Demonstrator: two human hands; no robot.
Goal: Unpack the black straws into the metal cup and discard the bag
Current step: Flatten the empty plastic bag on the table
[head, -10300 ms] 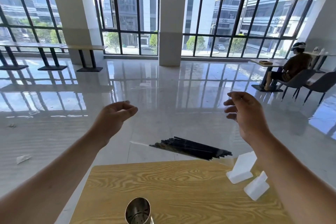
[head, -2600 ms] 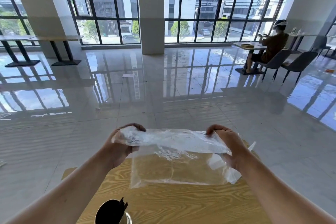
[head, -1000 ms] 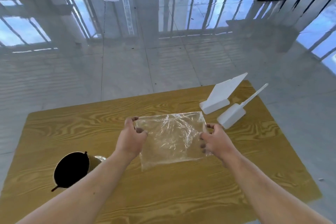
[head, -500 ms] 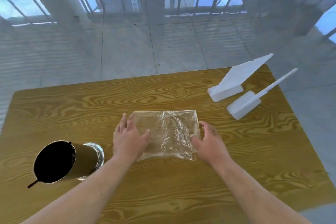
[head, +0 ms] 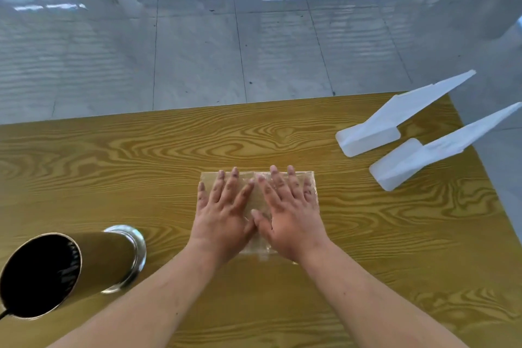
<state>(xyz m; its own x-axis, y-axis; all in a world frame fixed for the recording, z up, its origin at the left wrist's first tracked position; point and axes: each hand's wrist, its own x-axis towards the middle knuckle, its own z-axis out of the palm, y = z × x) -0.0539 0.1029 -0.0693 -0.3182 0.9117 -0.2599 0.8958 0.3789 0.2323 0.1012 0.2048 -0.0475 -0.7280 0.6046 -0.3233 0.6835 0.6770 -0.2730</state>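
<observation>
The clear plastic bag lies folded flat on the wooden table, mostly hidden under both palms. My left hand and my right hand press down on it side by side, fingers spread, thumbs touching. The metal cup stands at the front left of the table. Its mouth is filled with black straws, and one straw tip pokes over the rim at the lower left.
Two white plastic stands sit at the table's far right corner. The table's far edge runs across the middle of the view, with glossy tiled floor beyond. The right edge slants down past the stands.
The hands moved from the bag's left and right edges onto its middle and now lie flat on it. The bag looks narrower, folded over. The camera tilted further down.
</observation>
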